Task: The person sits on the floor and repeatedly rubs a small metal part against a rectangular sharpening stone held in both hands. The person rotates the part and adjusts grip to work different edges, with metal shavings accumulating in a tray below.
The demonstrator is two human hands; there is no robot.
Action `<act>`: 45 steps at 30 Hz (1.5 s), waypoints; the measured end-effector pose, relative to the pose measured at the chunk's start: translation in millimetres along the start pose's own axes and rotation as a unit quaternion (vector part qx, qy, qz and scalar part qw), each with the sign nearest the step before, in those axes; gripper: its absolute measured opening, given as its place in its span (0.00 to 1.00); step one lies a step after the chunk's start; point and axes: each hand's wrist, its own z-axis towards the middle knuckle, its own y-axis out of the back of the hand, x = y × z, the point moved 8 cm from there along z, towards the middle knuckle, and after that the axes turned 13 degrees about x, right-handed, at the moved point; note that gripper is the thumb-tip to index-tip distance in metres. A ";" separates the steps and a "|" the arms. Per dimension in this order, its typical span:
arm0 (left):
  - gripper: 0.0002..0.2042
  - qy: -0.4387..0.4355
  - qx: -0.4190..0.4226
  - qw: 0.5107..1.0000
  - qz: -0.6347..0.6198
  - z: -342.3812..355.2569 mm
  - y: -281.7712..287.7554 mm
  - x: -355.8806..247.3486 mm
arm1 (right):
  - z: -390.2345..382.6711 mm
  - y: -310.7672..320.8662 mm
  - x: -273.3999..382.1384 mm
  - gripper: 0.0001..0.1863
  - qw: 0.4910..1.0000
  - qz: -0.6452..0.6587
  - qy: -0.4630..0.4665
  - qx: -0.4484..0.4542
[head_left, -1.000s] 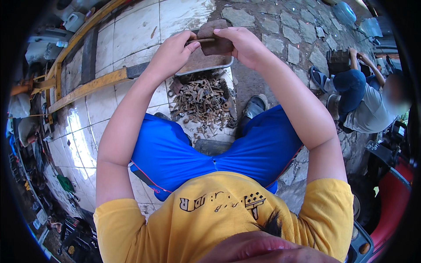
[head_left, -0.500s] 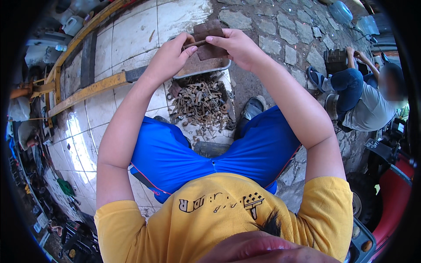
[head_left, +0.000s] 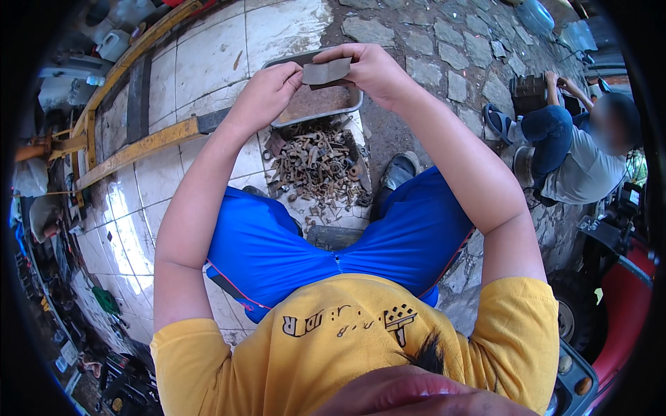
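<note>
Over the metal tray point(head_left: 312, 104), your right hand point(head_left: 374, 76) is clamped on a bent sandpaper sheet point(head_left: 326, 71); your left hand point(head_left: 270, 93) is at its left edge, but you can't tell what it grips. Rusty bolts point(head_left: 316, 163) lie just on your side of the tray

A grey-brown sheet point(head_left: 326, 72) and rust-brown metal parts point(head_left: 313, 163) at twelve o'clock; blue trousers point(head_left: 277, 239) and a black-printed yellow shirt point(head_left: 354, 305) at six; yellow-and-black beam point(head_left: 149, 149) at ten; red panel point(head_left: 624, 315) at four.
</note>
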 end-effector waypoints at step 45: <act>0.15 0.014 -0.020 0.999 0.027 -2.1 5.7 -5.3 | 0.5 9.4 -21.4 0.15 0.996 0.047 -0.067 -0.045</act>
